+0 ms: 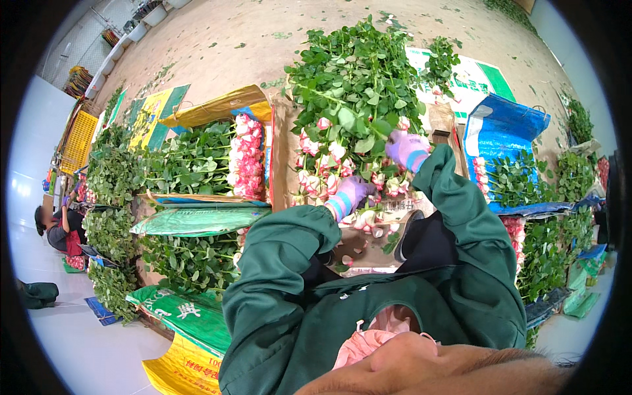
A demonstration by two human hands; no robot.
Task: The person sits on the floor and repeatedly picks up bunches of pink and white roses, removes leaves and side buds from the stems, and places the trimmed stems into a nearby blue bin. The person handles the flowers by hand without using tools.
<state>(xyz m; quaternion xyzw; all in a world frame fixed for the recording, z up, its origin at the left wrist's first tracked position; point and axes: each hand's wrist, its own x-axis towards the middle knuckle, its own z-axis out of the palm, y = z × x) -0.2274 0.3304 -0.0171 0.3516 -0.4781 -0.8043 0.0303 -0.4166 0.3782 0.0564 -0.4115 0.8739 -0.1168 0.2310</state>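
A large pile of cut roses lies before me, with its leafy stems [355, 74] pointing away and its pink-and-white blooms [313, 182] towards me. My right hand [406, 149], in a purple glove with a striped cuff, is closed around a rose stem at the pile's right side. Blurred leaves [382, 127] stand out just beyond its fingers. My left hand [349, 195], gloved alike, is low among the blooms near the front edge, with its fingers bent. Whether it grips anything is hidden. Loose rose heads [366, 220] lie below it.
Left, wrapped rose bundles [246, 158] lie beside green sacks [197, 220]. Right, a blue wrapper [503, 123] holds more roses. A small rose bunch [439, 64] lies on a printed sheet [476, 81]. A co-worker [64, 224] sits far left by a yellow crate [79, 140]. Leaves litter the floor.
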